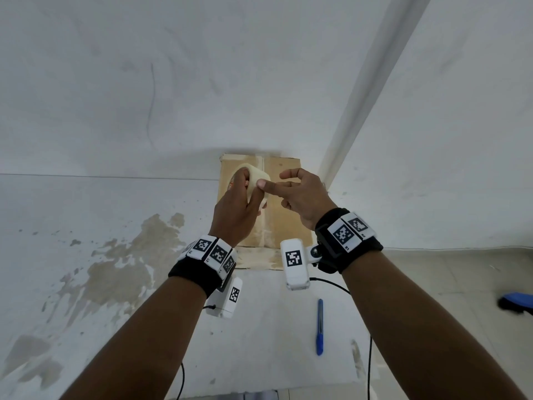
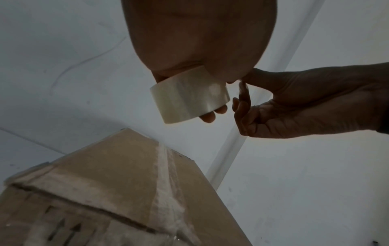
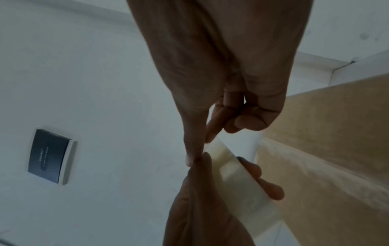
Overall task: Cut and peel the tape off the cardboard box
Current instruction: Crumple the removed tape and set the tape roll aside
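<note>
The cardboard box (image 1: 288, 226) stands on the white table against the wall, with clear tape (image 1: 264, 229) running down its middle seam (image 2: 166, 174). Just above the box, my left hand (image 1: 245, 194) grips a roll of clear tape (image 1: 258, 180), fingers through its core and thumb on the outside. My right hand (image 1: 302, 194) meets it from the right. Its thumb and one fingertip pinch at the roll's rim (image 3: 210, 144) while the other fingers are curled. The left wrist view shows the roll (image 2: 189, 98) lifted clear of the box (image 2: 118, 166). Neither hand touches the box.
A blue pen-shaped cutter (image 1: 319, 327) lies on the table (image 1: 115, 284) near me, between my forearms. A blue and black object (image 1: 516, 303) sits at the far right edge. In the right wrist view, a small dark flat box (image 3: 50, 156) lies left of the hands. Cables trail from both wrist cameras.
</note>
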Tool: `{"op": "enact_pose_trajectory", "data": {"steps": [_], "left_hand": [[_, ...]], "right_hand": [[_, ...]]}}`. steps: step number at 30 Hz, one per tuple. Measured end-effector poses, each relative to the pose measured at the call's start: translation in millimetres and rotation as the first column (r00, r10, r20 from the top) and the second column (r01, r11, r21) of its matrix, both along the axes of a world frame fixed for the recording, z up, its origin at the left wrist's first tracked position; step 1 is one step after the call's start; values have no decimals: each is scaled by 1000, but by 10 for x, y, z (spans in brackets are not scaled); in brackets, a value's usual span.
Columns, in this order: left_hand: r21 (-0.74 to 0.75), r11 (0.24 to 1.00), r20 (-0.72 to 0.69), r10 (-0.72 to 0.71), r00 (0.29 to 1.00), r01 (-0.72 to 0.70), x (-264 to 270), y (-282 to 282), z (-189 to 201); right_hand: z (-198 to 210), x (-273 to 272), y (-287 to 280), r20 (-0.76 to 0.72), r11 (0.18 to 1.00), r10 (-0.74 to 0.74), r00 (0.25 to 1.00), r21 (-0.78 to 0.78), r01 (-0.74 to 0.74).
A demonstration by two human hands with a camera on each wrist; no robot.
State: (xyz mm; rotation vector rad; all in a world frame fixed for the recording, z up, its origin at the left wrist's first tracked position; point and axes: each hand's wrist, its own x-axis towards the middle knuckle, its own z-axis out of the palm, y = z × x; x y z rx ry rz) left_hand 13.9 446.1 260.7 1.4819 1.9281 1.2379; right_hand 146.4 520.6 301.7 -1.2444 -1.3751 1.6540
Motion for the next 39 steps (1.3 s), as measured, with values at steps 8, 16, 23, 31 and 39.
{"op": "enact_pose_trajectory", "data": {"steps": [8,16,23,31,39], "left_hand": [[87,996,163,-41,986,27,-5,-43,17],[88,994,248,-82,965,62,19,-78,22],[53,994,185,-99,978,91,29,-66,29],[31,988,349,-155,924,154,61,-115,129],[26,975,424,-210,881,220,56,-172,164]], "right_hand": [[-26,-16,-21,41,996,42,998,-84,-39],[28,39,-81,226,812,108,968,542,-217],[21,46,11,297,767,57,953,598,-233],[57,6,63,388,682,115,914,639,-357],[53,109,142,464,614,105,880,665,-424]]}}
